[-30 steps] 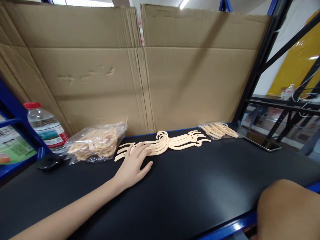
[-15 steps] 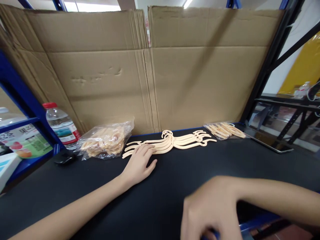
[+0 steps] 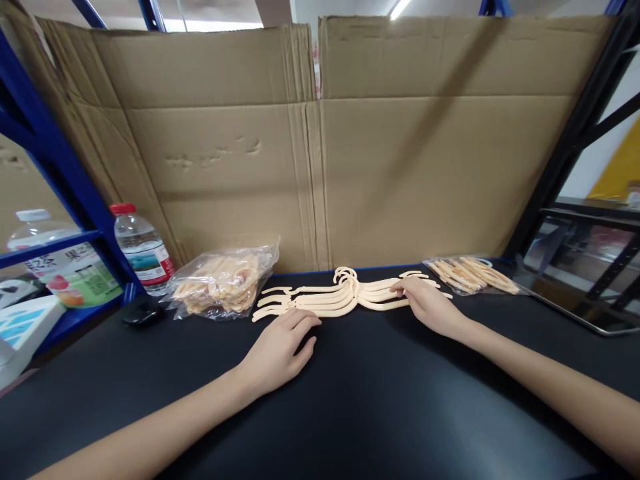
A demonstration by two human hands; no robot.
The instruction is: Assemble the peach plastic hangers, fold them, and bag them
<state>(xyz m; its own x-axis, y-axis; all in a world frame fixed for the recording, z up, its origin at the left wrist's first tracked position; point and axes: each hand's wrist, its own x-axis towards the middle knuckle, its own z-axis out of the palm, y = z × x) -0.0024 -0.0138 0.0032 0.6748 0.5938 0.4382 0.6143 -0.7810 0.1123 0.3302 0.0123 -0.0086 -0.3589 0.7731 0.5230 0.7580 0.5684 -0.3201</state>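
A fanned stack of several small cream plastic hangers (image 3: pixel 340 298) lies on the black tabletop (image 3: pixel 350 400) near the cardboard wall. My left hand (image 3: pixel 280 350) rests flat on the table, fingers stretched out, fingertips at the near edge of the hangers' left arms. My right hand (image 3: pixel 427 305) lies over the hangers' right arms with its fingers spread on them, gripping nothing that I can see.
A clear bag of more hangers (image 3: pixel 223 283) sits left of the stack, another flat bag (image 3: pixel 473 275) to the right. A water bottle (image 3: pixel 143 248) and a small black object (image 3: pixel 141 312) stand at far left, a tablet (image 3: pixel 575 303) at far right. Cardboard (image 3: pixel 320 147) walls the back.
My right hand came up from the table's near edge and reached forward onto the right side of the hangers. My left hand drew back slightly toward me. The view shifted left.
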